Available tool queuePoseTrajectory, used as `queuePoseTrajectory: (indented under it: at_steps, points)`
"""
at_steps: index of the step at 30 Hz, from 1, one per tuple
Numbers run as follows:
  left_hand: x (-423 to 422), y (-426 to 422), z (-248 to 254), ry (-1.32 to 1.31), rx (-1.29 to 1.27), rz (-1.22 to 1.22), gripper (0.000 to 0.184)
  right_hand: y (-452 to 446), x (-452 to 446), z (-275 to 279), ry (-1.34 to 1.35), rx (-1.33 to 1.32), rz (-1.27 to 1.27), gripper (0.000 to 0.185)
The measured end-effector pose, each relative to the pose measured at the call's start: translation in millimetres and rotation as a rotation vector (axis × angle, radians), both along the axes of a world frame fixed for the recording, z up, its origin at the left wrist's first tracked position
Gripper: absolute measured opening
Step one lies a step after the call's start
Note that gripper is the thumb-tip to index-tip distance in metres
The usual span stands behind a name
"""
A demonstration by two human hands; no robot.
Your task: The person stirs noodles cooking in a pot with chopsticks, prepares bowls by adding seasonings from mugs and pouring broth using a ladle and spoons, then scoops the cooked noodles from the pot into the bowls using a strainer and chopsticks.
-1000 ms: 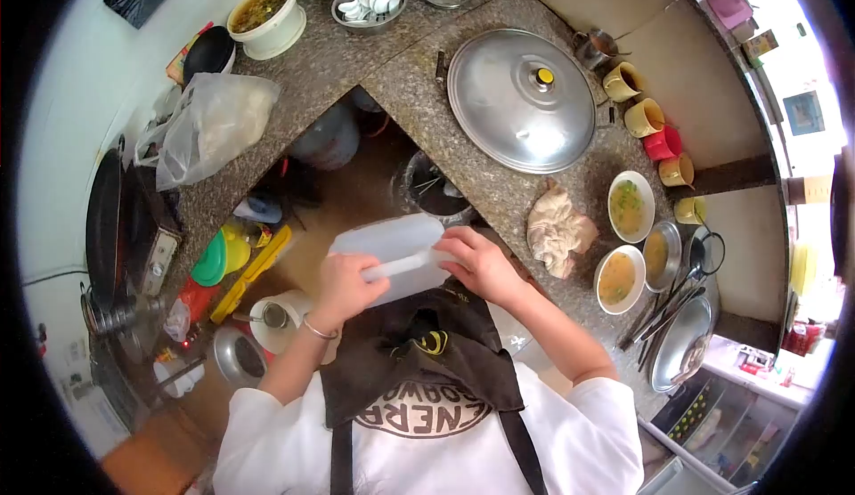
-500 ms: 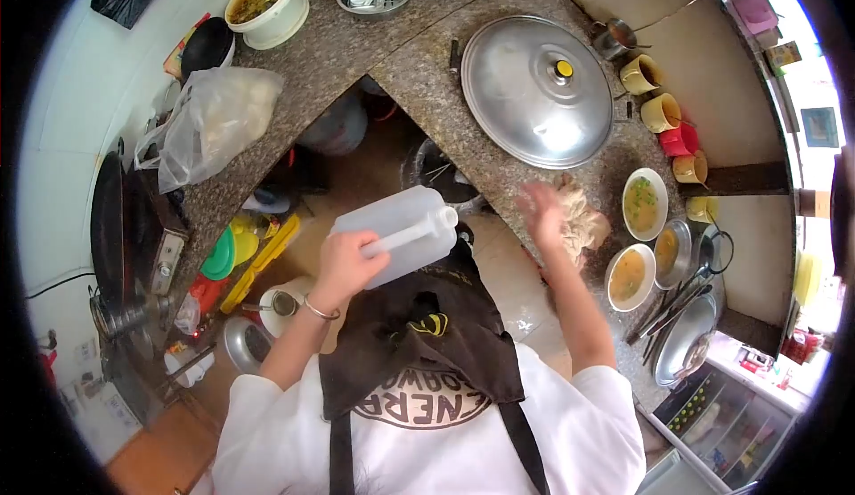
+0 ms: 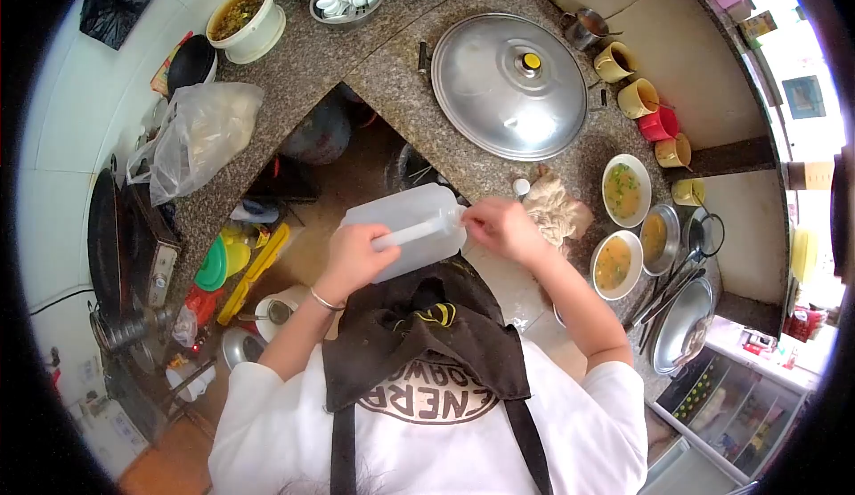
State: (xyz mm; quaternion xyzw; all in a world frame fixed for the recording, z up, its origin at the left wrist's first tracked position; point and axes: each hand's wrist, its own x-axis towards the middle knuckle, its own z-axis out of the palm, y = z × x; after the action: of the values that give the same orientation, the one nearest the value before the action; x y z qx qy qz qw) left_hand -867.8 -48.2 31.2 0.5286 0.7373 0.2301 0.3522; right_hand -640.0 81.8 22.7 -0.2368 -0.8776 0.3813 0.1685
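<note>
My left hand (image 3: 358, 259) is wrapped round the handle of a translucent white plastic jug (image 3: 414, 259), which it holds tilted over the gap in front of my dark apron (image 3: 427, 317). At the jug's mouth is my right hand (image 3: 503, 228), its fingers pinched together. Whether they grip the rim or some small thing there is hidden. A small white cap (image 3: 521, 187) lies on the counter beyond that hand, beside a crumpled beige cloth (image 3: 557, 208).
A large metal lid (image 3: 509, 85) covers part of the stone counter (image 3: 392, 68). Two soup bowls (image 3: 626, 190) stand right of the cloth, near several mugs (image 3: 637, 99). A plastic bag (image 3: 205, 134) and a white pot (image 3: 249, 28) are on the left counter.
My right hand has moved left from over the cloth to the jug's mouth, and its fingers have closed. The white cap on the counter now shows. The left hand keeps hold of the jug.
</note>
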Motion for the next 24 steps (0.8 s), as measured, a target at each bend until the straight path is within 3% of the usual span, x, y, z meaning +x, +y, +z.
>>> queuePoseTrajectory:
  at_steps: [1, 3, 4, 10, 16, 24]
  points:
    - [1.2, 1.2, 1.5, 0.007, 0.001, -0.011, 0.021, 0.3, -0.3, 4.4, -0.001, 0.0, 0.003, 0.014]
    - [3.8, 1.9, -4.8, 0.008, 0.009, -0.01, 0.02, 1.2, -1.6, 14.7, 0.034, -0.26, -0.145, 0.016]
    - [4.9, 1.7, -7.4, 0.012, 0.014, -0.016, 0.02, 3.9, 1.1, 4.9, 0.048, -0.122, -0.079, 0.015]
    - [11.3, 3.5, -9.0, 0.021, 0.072, -0.01, 0.018, 17.0, 3.7, 2.1, -0.042, 0.009, 0.063, 0.013]
    - [9.8, -3.0, -10.1, -0.009, 0.079, 0.041, 0.019, 6.3, -2.9, -7.4, 0.049, 0.197, -0.007, 0.015]
    - [5.2, -7.5, -14.4, -0.053, 0.059, 0.063, 0.02, 6.3, 4.1, -14.4, 0.096, 0.126, -0.06, 0.017]
